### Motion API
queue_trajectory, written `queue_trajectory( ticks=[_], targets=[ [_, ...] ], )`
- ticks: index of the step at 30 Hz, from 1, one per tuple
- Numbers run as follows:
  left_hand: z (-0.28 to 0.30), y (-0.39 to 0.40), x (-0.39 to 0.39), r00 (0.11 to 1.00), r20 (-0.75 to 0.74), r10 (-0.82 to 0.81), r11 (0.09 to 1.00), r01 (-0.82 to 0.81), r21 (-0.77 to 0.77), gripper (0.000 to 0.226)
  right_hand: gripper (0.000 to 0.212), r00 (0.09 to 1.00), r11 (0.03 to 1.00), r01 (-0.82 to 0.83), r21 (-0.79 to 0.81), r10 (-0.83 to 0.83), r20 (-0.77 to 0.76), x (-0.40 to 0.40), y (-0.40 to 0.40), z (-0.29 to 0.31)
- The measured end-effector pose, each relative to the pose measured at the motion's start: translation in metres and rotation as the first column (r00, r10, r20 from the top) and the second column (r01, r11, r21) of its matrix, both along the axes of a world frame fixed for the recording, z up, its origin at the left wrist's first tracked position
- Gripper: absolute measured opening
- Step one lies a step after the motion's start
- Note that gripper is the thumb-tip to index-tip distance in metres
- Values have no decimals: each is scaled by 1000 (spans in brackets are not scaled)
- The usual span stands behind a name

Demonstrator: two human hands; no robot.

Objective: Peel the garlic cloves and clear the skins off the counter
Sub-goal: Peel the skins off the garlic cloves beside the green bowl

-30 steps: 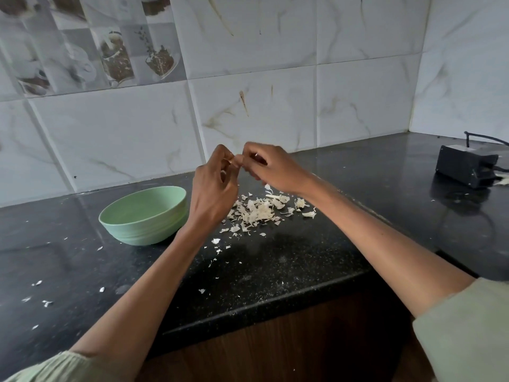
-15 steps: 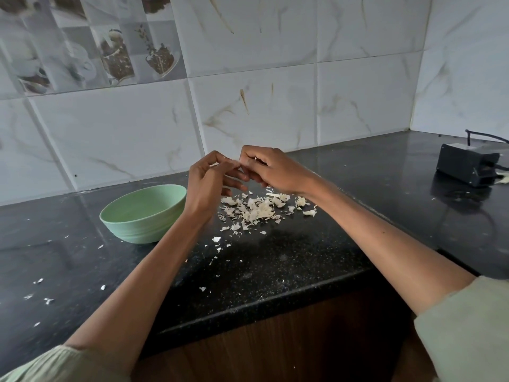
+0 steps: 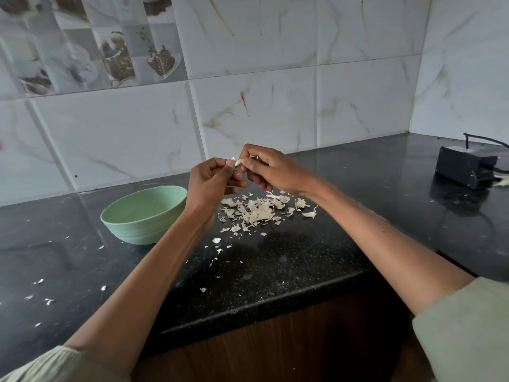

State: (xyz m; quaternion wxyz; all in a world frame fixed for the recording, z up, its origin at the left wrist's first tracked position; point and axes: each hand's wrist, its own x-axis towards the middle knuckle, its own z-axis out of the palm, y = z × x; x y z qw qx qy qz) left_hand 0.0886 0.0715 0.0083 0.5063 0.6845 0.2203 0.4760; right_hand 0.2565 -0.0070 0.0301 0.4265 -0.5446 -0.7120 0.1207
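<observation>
Right, both hands are up above the counter (image 3: 275,274), meeting over the pile of skins (image 3: 261,209). The right hand (image 3: 271,169) pinches a garlic clove (image 3: 238,162) between thumb and forefinger, its long axis lying roughly level with the pale tip pointing left, toward the other hand. The left hand (image 3: 212,181) has its fingers curled in, thumb and fingertip nipping at that tip where a thin flake of skin sticks up. Both forearms rise from the front edge, wrists bent inward, pale green sleeves at the elbows.

Below the hands, the skins lie heaped in the middle of the counter, toward the back wall, with loose flecks scattered out to the front and left edges. Just left of the left wrist sits a green bowl (image 3: 137,224); only bare inner wall shows, its bottom is hidden. Far off at the right edge, a black box (image 3: 465,170) with a cable.
</observation>
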Motion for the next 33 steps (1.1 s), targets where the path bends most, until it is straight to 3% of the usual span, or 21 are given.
queue_trajectory(
  ticks=[3,6,8,11,13,15,17,20,22,24,27,33],
  targets=[
    [-3,2,-1,979,-167,114,977,-80,199,15,21,999,1000,12,24,-11,-32,1,-1,1],
    [-8,0,-2,859,-359,364,816,-109,567,17,25,990,996,70,59,-62,-124,5,-1,2],
    [-9,-5,-1,819,-380,430,746,-85,661,28,30,982,988,127,84,-113,-153,9,2,1],
    [-6,-7,0,797,-355,489,703,-119,702,54,33,973,970,219,109,-209,-93,13,9,-6],
    [-4,-7,-3,792,-326,517,666,-132,735,59,35,963,957,269,112,-270,-8,12,9,-9],
    [-3,-8,-6,766,-356,535,633,-85,769,44,36,950,950,296,101,-303,70,10,4,-7],
    [-1,-10,-11,724,-438,532,628,9,778,10,36,940,948,304,96,-315,131,7,-5,-4],
    [1,-18,-22,694,-475,541,589,92,803,20,33,940,955,278,101,-292,176,5,-14,-2],
    [10,-27,-34,694,-434,575,556,58,829,9,27,944,963,251,104,-267,193,2,-15,-1],
    [17,-30,-48,675,-392,625,517,17,856,27,21,963,970,215,117,-231,139,-3,-11,-1],
    [30,-27,-78,653,-327,683,492,-81,867,32,14,982,971,173,165,-183,50,-18,5,-3],
    [41,-18,-134,643,-246,725,524,-285,802,24,12,971,984,14,175,-56,233,-87,32,9]
  ],
)
